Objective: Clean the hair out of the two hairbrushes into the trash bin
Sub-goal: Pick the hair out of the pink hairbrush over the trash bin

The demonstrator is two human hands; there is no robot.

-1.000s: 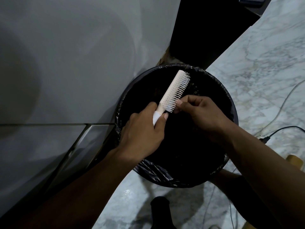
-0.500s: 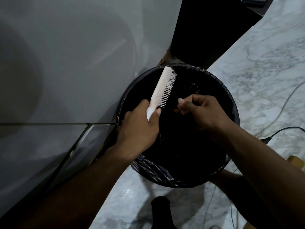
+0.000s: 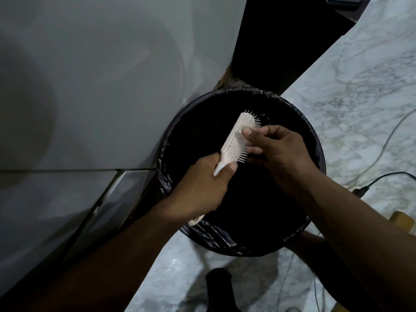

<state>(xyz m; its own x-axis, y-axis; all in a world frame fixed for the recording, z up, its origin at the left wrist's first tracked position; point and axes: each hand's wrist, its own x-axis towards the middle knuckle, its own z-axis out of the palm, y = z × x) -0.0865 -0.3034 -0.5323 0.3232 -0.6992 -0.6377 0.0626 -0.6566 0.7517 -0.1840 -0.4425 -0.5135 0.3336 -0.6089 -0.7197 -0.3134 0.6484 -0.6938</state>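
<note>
Over a marble-patterned floor (image 3: 351, 91), beside a pale grey cabinet front (image 3: 94, 86), a round trash bin (image 3: 315, 140) lined with a black bag is being looked down into. Above its dark opening, a pale pink hairbrush (image 3: 234, 140) is being held tilted, head pointing up and away, bristles turned to the right. The handle is being gripped by the left hand (image 3: 202, 190), fingers wrapped tight around it, its end showing below the palm. The right hand (image 3: 283, 152) is being pressed against the bristle face, thumb (image 3: 248, 134) lying on the bristles near the head's tip, the other fingers curled beneath. Whether hair is being pinched cannot be told. No writing is readable. Dark and pale cables (image 3: 382, 179) are lying on the floor at right.
</note>
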